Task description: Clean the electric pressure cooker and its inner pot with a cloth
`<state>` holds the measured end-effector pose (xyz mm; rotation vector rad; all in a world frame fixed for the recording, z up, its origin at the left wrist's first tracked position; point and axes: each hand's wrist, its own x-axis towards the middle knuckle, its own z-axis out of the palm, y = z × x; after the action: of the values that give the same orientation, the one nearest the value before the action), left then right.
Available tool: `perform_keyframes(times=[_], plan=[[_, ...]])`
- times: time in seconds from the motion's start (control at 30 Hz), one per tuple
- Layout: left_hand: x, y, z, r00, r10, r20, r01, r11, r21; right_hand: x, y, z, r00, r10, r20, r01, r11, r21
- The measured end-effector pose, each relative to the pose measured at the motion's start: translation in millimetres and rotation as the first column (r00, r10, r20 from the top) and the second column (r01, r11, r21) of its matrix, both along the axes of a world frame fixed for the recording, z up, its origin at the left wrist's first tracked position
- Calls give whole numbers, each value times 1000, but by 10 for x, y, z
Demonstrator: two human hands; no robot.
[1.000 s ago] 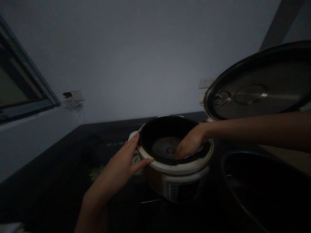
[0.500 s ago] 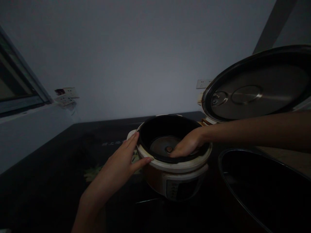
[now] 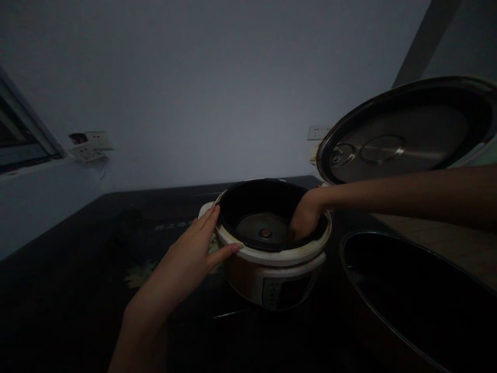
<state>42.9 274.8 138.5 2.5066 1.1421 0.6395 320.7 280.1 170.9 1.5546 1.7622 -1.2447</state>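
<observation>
An electric pressure cooker [image 3: 244, 274], with a pale rim and a control panel on its front, stands on the black counter. Its lid [image 3: 419, 134] is swung up at the right. Inside, a round heating plate [image 3: 248, 228] with a small central button shows at the bottom. My left hand [image 3: 194, 241] rests on the cooker's left rim, fingers stretched out and thumb spread along the front. My right hand [image 3: 307, 215] reaches down into the cooker by its right inner wall. Its fingers are bunched together; the tips, and anything in them, are hidden in shadow.
A large dark pot [image 3: 357, 280] sits close by at the right front. Pale scraps or a pattern [image 3: 140, 274] show on the black counter [image 3: 128, 223] at the left. Wall sockets [image 3: 319, 132] are behind the cooker, and a window [image 3: 23, 129] is at far left.
My right hand has moved from near the central button to the right inner wall of the cooker. My left hand stays on the rim. The view has shifted slightly.
</observation>
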Motion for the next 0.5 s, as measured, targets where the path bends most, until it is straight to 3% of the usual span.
perform_keyframes(times=[0.07,0.1,0.23,0.37,0.43,0.47,0.5], plan=[[3,0,2,1000,-12,8,12,1000,15,-154,-109,40,992,-95,-88,80,985,-154],[2,0,1,1000,-19,10,19,1000,22,-222,-158,55,979,-129,-157,102,980,-168],[-8,0,-13,1000,1,-9,-1,1000,10,-276,-238,46,941,-57,-334,76,996,42],[-6,16,-18,1000,-7,-8,7,1000,9,118,-64,-61,977,154,-146,-115,962,248],[-2,27,-19,1000,-18,1,18,1000,9,396,87,-141,942,323,94,-334,859,389],[-1,32,-21,1000,-16,6,16,1000,10,526,167,-181,860,442,257,-511,734,448],[-1,37,-25,1000,-13,7,12,1000,8,641,247,-214,762,501,410,-646,554,525]])
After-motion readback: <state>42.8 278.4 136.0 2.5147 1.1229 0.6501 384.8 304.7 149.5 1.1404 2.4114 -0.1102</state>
